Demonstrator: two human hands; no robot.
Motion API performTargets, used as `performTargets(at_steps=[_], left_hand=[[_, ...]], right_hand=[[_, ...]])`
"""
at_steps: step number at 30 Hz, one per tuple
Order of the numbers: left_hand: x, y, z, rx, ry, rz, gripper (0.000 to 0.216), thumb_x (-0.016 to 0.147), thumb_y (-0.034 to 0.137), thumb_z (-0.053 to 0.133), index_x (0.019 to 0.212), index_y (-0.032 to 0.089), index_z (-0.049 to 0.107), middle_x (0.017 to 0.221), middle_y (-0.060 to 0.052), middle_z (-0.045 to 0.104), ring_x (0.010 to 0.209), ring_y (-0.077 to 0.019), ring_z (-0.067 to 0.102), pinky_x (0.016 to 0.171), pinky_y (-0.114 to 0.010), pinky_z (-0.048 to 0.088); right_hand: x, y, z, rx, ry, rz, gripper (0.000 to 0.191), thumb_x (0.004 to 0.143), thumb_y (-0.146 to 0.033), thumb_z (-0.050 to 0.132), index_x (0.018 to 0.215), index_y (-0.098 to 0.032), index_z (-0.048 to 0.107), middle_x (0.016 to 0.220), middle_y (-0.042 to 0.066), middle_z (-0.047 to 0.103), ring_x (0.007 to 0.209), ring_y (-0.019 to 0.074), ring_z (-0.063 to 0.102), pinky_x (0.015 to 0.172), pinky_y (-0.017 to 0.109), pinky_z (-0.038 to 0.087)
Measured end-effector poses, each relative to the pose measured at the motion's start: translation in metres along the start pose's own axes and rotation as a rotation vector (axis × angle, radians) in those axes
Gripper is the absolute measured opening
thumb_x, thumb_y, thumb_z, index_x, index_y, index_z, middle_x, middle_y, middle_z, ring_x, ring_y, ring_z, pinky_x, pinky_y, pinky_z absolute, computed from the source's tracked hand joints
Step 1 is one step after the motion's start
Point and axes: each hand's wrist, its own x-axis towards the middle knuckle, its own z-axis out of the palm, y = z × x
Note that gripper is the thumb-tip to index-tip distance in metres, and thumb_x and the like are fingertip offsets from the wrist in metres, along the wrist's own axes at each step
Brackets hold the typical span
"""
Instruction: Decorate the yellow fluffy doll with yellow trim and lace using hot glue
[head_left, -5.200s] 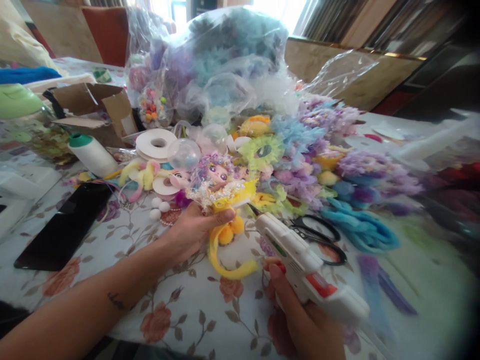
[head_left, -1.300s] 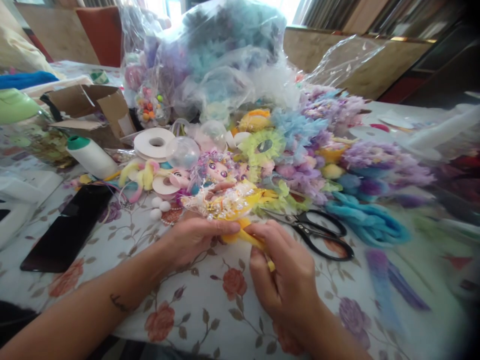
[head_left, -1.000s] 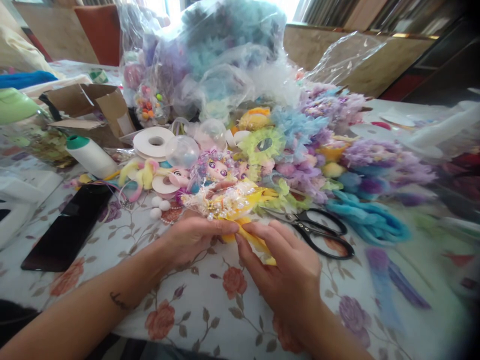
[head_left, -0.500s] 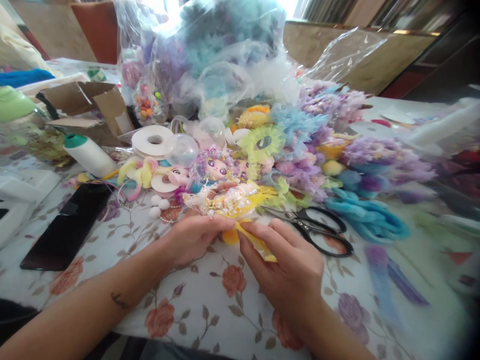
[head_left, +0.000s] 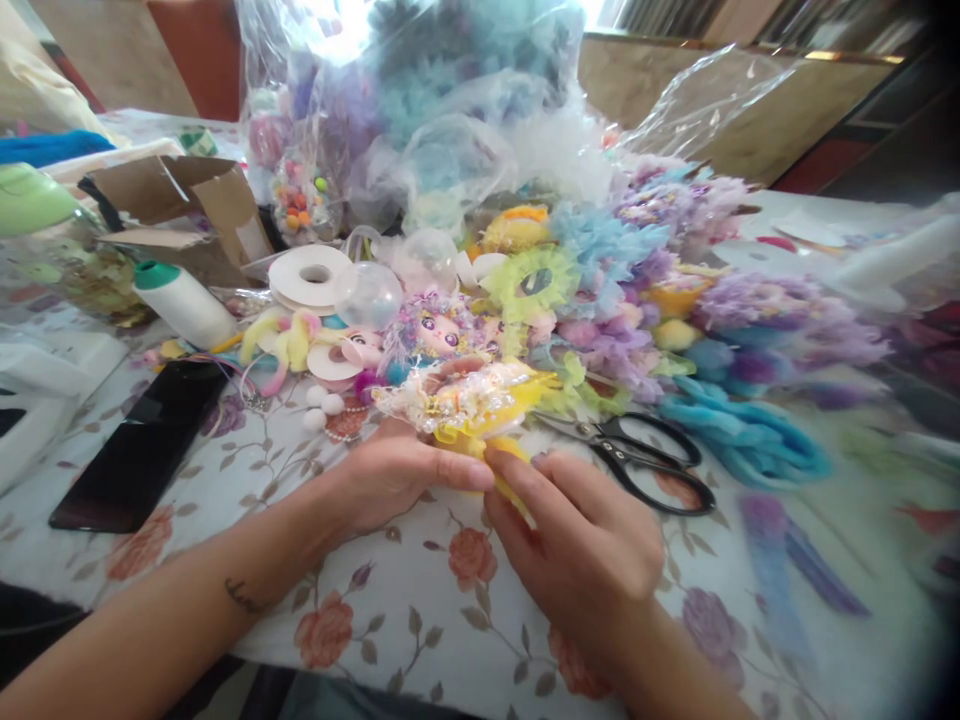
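Note:
Between my two hands is a beaded decoration (head_left: 472, 397), cream and white with pearly beads on top and yellow fabric beneath. My left hand (head_left: 405, 475) is closed around its near left side, the thumb lying along the yellow edge. Its other fingers are partly hidden behind the piece. My right hand (head_left: 581, 520) pinches the yellow fabric at the near right, thumb and forefinger pressed together close to the left thumb tip. Just right of the piece lie black-handled scissors (head_left: 637, 455). Behind it rests a doll head (head_left: 439, 330) with purple beaded hair.
A black phone (head_left: 142, 440) lies at left, near a white thread cone (head_left: 184, 305) and a ribbon roll (head_left: 309, 277). Blue fluffy strips (head_left: 742, 430) and purple tulle bundles (head_left: 780, 315) are at right. A cardboard box (head_left: 187, 210) and a large plastic bag (head_left: 465, 110) stand behind.
My left thumb has moved right and down along the yellow fabric, nearer my right fingertips. Less yellow fabric shows below the hands. The whole view has shifted slightly.

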Motion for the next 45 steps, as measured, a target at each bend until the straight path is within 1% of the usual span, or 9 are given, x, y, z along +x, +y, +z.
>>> performTargets(at_steps=[5,10,16,19,21,26,32,38,45], left_hand=[[-0.0009,0.0006,0.0008,0.014,0.022,-0.041,0.041,0.074,0.018,0.076,0.115,0.016,0.071,0.103,-0.006,0.077,0.123,-0.0321,0.059,0.108,-0.041,0.043],[-0.0009,-0.0014,-0.0009,-0.030,0.019,-0.069,0.028,0.079,0.024,0.077,0.105,0.014,0.075,0.110,-0.009,0.076,0.124,-0.0304,0.059,0.109,-0.040,0.043],[-0.0004,-0.0004,-0.0051,-0.060,0.059,-0.070,0.037,0.081,0.023,0.076,0.117,0.018,0.071,0.112,-0.008,0.075,0.127,-0.0283,0.057,0.109,-0.038,0.043],[-0.0005,0.0007,-0.0058,-0.065,0.060,-0.067,0.041,0.080,0.020,0.077,0.121,0.018,0.070,0.118,-0.008,0.073,0.123,-0.0282,0.060,0.106,-0.037,0.045],[-0.0004,0.0013,-0.0053,-0.058,0.049,-0.067,0.040,0.081,0.019,0.076,0.120,0.018,0.070,0.119,-0.009,0.073,0.120,-0.0282,0.062,0.105,-0.036,0.046],[0.0012,0.0015,-0.0033,-0.017,0.021,0.007,0.042,0.079,0.019,0.078,0.121,0.020,0.070,0.115,-0.008,0.074,0.115,-0.0282,0.065,0.104,-0.037,0.047],[0.0022,0.0005,-0.0019,-0.007,0.030,0.021,0.045,0.076,0.017,0.080,0.119,0.020,0.070,0.115,-0.008,0.074,0.112,-0.0282,0.067,0.099,-0.037,0.051],[0.0023,-0.0001,-0.0002,-0.005,0.034,0.059,0.047,0.076,0.013,0.078,0.122,0.020,0.068,0.114,-0.007,0.074,0.109,-0.0265,0.068,0.096,-0.036,0.053],[0.0012,-0.0031,-0.0018,-0.012,0.044,0.048,0.047,0.078,0.011,0.077,0.123,0.018,0.066,0.113,-0.010,0.074,0.104,-0.0265,0.070,0.094,-0.038,0.054]], right_hand=[[-0.0022,-0.0002,-0.0011,0.003,0.024,-0.019,0.011,0.092,-0.013,0.061,0.098,-0.019,0.067,0.059,-0.003,0.049,0.052,0.0116,0.041,0.050,0.027,0.034],[-0.0041,0.0001,0.0001,0.003,0.049,-0.073,0.012,0.088,-0.008,0.064,0.096,-0.016,0.068,0.059,-0.003,0.048,0.053,0.0127,0.037,0.049,0.029,0.031],[0.0015,-0.0018,-0.0015,0.009,0.072,-0.039,0.010,0.084,-0.012,0.071,0.094,-0.011,0.069,0.061,0.000,0.056,0.054,0.0130,0.045,0.051,0.029,0.038],[0.0029,-0.0019,-0.0018,0.018,0.067,-0.023,0.010,0.084,-0.011,0.070,0.094,-0.012,0.068,0.060,0.000,0.056,0.051,0.0123,0.045,0.050,0.028,0.038],[0.0021,-0.0010,-0.0015,0.022,0.060,-0.002,0.011,0.085,-0.010,0.068,0.095,-0.013,0.067,0.059,-0.001,0.055,0.050,0.0118,0.045,0.049,0.028,0.037],[-0.0005,0.0016,-0.0016,0.047,0.074,0.061,0.013,0.087,-0.013,0.067,0.099,-0.019,0.064,0.064,-0.002,0.061,0.055,0.0118,0.055,0.051,0.025,0.040],[0.0007,0.0007,-0.0012,0.148,0.053,0.145,0.008,0.088,-0.010,0.065,0.093,-0.016,0.064,0.069,0.001,0.065,0.059,0.0112,0.060,0.055,0.024,0.043],[-0.0001,0.0005,0.0001,0.164,0.068,0.147,0.009,0.088,-0.009,0.065,0.093,-0.015,0.063,0.075,0.002,0.069,0.065,0.0109,0.063,0.062,0.022,0.046],[0.0019,-0.0008,0.0006,0.189,0.058,0.235,0.005,0.090,-0.014,0.065,0.091,-0.019,0.063,0.076,-0.002,0.070,0.064,0.0094,0.065,0.063,0.019,0.049]])
